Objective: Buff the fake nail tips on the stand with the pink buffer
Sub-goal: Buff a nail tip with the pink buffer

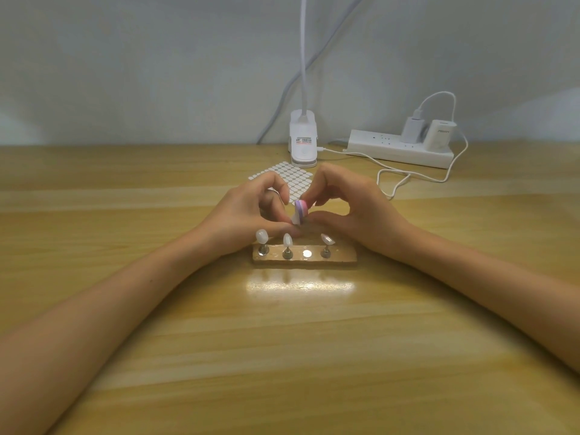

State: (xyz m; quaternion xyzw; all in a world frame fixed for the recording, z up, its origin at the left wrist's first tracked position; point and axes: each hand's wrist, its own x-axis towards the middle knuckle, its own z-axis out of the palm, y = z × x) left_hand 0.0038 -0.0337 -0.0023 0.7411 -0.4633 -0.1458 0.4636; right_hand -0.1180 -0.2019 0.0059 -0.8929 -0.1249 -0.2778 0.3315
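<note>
A clear stand [342, 258] lies on the wooden table with three fake nail tips on metal pegs: one at the left [261, 236], one beside it [287, 240], one further right [328, 239]. One peg spot on the stand shows only a shiny round disc [307, 253]. Just behind the stand, my left hand [248, 211] pinches a loose white nail tip [296, 219]. My right hand [354, 211] pinches the small pink and purple buffer [301, 208], whose face lies against that held tip.
A sheet of white adhesive tabs [290, 177] lies behind my hands. Further back stand a white clip lamp base [303, 141] and a white power strip [401, 149] with plugged chargers. A white cable [408, 175] loops on the table at the right.
</note>
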